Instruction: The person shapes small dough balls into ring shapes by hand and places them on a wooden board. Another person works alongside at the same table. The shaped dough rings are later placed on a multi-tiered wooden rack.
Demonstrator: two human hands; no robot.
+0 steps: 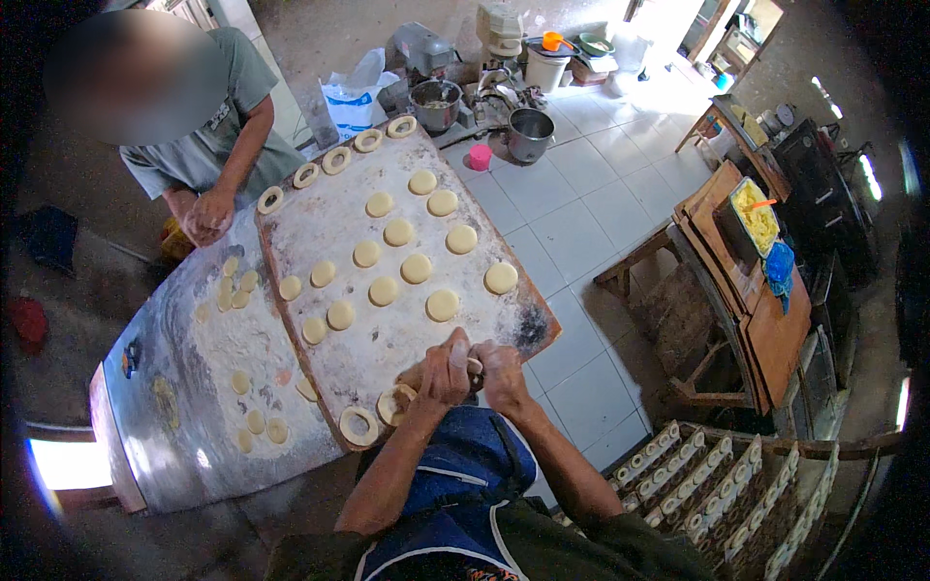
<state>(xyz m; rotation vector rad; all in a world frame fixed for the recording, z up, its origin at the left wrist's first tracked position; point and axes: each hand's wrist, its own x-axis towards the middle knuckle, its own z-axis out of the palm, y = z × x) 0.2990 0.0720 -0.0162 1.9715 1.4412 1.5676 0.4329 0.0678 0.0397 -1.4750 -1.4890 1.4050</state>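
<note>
At the near edge of a floured wooden board (378,324), my left hand (449,373) and my right hand (504,376) are close together. Their fingers are curled round a small pale piece of dough (474,366), mostly hidden by them. Beside my left wrist lies a dough ring (395,405), partly covered by the hand, and a second dough ring (358,424) sits at the board's near left corner. Several round dough discs (443,305) are spread over the board ahead of my hands. More rings (337,161) line its far edge.
A floured metal table (174,426) with small dough pieces (240,382) extends left. Across it stands a person (213,126), hands together. A rack of dough rings (697,484) stands at lower right. Behind it are a wooden table (765,329) with a yellow-filled tray (756,218), and pots (531,134) on the tiles.
</note>
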